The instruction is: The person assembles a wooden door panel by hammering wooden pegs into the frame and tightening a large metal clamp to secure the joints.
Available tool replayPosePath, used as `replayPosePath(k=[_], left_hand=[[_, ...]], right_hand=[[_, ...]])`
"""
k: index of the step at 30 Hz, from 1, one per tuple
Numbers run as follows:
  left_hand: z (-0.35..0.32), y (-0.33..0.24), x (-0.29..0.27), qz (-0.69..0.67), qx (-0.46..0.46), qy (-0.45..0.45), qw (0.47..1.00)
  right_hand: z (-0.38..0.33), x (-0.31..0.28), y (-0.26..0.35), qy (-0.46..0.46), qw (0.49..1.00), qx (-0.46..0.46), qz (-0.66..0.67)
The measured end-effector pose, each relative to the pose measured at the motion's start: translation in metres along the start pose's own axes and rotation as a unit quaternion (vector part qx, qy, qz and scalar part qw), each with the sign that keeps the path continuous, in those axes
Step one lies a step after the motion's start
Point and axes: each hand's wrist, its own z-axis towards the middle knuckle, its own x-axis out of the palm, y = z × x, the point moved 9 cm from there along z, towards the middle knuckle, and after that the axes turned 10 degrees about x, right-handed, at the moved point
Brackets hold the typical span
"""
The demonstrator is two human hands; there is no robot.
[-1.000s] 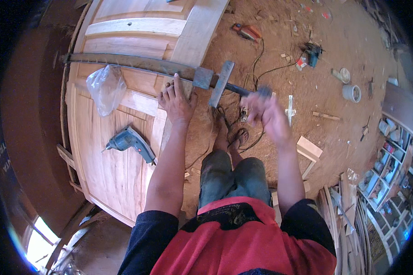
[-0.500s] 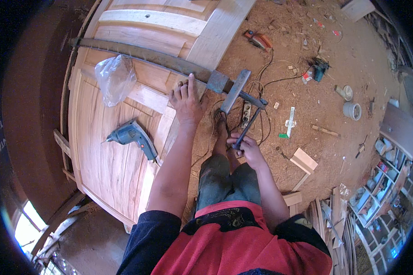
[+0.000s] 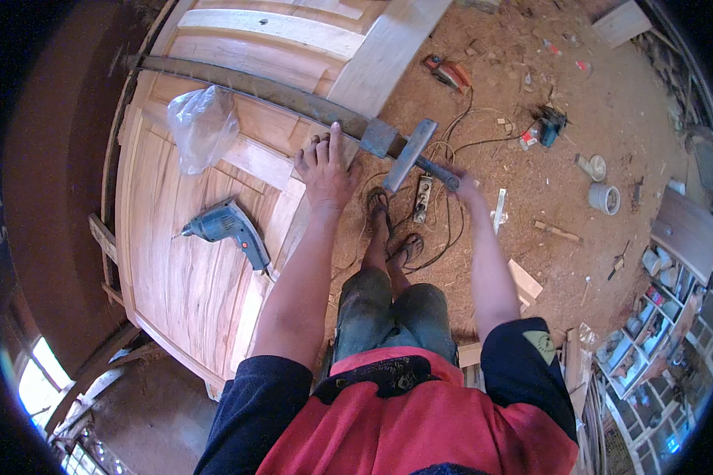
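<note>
A long metal bar clamp (image 3: 317, 103) lies across a pale wooden panelled door (image 3: 174, 269), its screw end reaching past the door's right edge. My left hand (image 3: 327, 178) rests on that edge beside the clamp bar, index finger stretched out and the other fingers slightly bent, holding nothing. At the outer end of the clamp's screw (image 3: 440, 172) is my right hand (image 3: 468, 192), blurred, with its fingers not clear. The turning handle cannot be made out there. A blue-grey power drill (image 3: 226, 229) and a crumpled clear plastic bag (image 3: 203, 127) lie on the door.
Cords run over the dusty floor around a power strip (image 3: 423, 198) by my feet. An orange power tool (image 3: 448, 73), a green power tool (image 3: 550, 125), a white tub (image 3: 604, 198) and wood scraps lie farther right. Shelves (image 3: 650, 332) stand at the lower right.
My right hand has swung up and outward from the lowered clamp handle to the screw's end, straightening the arm. My left hand stays on the door edge. The view has shifted slightly.
</note>
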Motion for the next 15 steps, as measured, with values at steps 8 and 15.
replayPosePath(k=[8, 15], left_hand=[[-0.001, -0.002, -0.005, 0.024, 0.007, -0.012, 1.0], [-0.001, -0.001, -0.002, 0.003, 0.001, -0.017, 1.0]], right_hand=[[-0.175, 0.11, -0.043, 0.155, 0.965, 0.037, 0.208], [-0.151, -0.016, 0.142, -0.065, 0.962, -0.264, 0.016]])
